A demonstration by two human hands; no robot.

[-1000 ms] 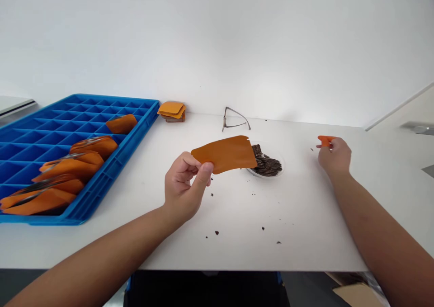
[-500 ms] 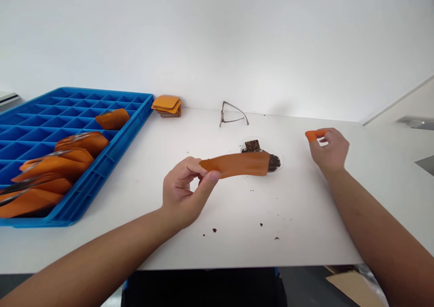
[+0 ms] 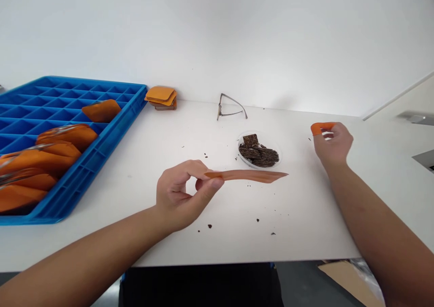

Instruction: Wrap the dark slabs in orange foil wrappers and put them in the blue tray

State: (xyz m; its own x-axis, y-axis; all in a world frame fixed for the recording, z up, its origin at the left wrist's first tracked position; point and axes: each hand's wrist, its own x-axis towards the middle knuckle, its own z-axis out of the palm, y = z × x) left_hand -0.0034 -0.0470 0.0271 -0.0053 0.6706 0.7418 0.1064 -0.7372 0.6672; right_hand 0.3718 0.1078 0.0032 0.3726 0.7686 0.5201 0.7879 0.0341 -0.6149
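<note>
My left hand (image 3: 185, 194) pinches one end of a flat orange pouch (image 3: 249, 176) between thumb and fingers. The pouch points right, seen nearly edge-on above the white table. Just behind it, a clear round dish (image 3: 240, 139) holds thin dark brown ridged pieces (image 3: 259, 154), with one square piece (image 3: 251, 140) on top. Off to the right, my right hand (image 3: 331, 142) is closed in a pinch, thumb against index finger. Orange coverings (image 3: 317, 129) wrap those two fingertips. Whether anything small is between them, I cannot make out.
On the left lies a blue compartment tray (image 3: 134, 112) with several filled orange pouches (image 3: 42, 157). A stack of orange-topped pieces (image 3: 161, 97) stands beside its back corner. Eyeglasses (image 3: 232, 113) rest near the wall. Dark crumbs (image 3: 209, 226) dot the white table (image 3: 162, 248).
The orange pouch has turned from showing its broad face to nearly edge-on and dropped slightly, uncovering the dish. The view has shifted a little; my right hand stays in its pinch.
</note>
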